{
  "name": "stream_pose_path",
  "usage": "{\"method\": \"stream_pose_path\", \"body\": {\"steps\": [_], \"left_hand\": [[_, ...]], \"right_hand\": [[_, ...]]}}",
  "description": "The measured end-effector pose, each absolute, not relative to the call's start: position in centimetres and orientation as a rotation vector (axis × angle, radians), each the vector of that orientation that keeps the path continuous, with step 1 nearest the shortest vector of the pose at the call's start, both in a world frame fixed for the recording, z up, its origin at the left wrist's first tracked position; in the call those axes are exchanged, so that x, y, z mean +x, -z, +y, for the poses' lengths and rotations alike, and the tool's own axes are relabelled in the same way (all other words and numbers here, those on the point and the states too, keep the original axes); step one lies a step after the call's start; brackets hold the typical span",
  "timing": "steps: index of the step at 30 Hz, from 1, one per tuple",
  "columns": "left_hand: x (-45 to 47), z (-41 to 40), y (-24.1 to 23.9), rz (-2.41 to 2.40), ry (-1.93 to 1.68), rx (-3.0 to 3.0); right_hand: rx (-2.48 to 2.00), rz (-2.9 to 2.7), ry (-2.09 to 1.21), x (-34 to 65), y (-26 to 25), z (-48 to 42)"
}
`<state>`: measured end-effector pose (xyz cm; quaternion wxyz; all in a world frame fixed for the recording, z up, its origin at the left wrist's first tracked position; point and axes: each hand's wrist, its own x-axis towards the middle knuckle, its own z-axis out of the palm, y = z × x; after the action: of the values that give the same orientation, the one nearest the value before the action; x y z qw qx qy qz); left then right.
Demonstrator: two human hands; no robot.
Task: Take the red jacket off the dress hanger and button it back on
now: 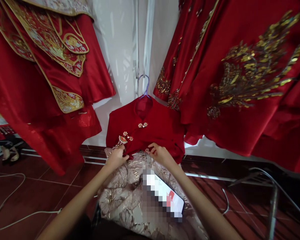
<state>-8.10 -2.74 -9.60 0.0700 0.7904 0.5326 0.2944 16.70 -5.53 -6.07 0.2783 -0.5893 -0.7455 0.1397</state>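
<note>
Red top, short and satin-like, hangs on a hanger against the white wall, mid-scene and just beyond the hands. Its hem meets a pale brocade skirt that spreads toward the near edge.

Left hand: fingers curled and closed on the hem at the top's left corner, just under a jewelled ornament. Right hand: fingers bent down onto the hem right of centre, beside a small bead cluster. Cannot tell whether it nips the cloth or only presses it.

Handling, by judgement: light, soft, limp, with a slick face that would likely slide on the hanger and between fingertips. The ornament and the pearl clasp below the collar look snag-prone and fragile, so they are poor places to pull. Plain hem edges, side seams or shoulders over the hanger look the safer holds. The brocade looks stiffer and heavier and could drag on the top.

A phone lies on the brocade between the forearms. Embroidered red robes hang right, more at left. A cable trails over the dark floor.
</note>
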Motion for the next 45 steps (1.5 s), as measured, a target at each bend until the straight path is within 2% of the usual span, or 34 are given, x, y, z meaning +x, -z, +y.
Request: {"method": "stream_pose_path", "body": {"steps": [4,8,14,20,23,27,29,35,45], "left_hand": [[-7.0,-4.0,8.1,1.668,-1.07,2.365],[-5.8,-5.7,7.3,1.405,-1.306,2.343],[-5.2,-6.0,7.8,1.153,-1.037,2.438],[-5.5,-6.2,7.1,1.217,-1.125,2.426],[-5.2,-6.1,7.2,1.182,-1.141,2.326],[-4.9,-5.5,7.8,1.095,-1.151,2.104],[-4.8,-5.2,8.0,1.041,-1.153,1.963],[-4.8,-5.1,7.4,0.988,-1.155,1.735],[-4.4,-5.3,8.1,0.995,-1.165,1.803]], "right_hand": [[-1.559,-1.98,-0.354,15.6,5.9,-6.0],[-1.65,-1.919,-0.241,15.6,6.1,-6.0],[-1.738,-1.944,-0.1,16.1,7.9,-5.6],[-1.707,-1.891,-0.01,15.6,7.4,-6.1],[-1.644,-1.878,-0.157,15.5,6.2,-6.5],[-1.295,-1.86,-0.751,15.1,5.0,-6.8],[-1.174,-1.748,-0.936,14.7,5.0,-6.8],[-1.16,-1.629,-0.84,13.5,6.5,-6.5],[-1.149,-1.632,-0.739,12.8,6.5,-6.8]]}}
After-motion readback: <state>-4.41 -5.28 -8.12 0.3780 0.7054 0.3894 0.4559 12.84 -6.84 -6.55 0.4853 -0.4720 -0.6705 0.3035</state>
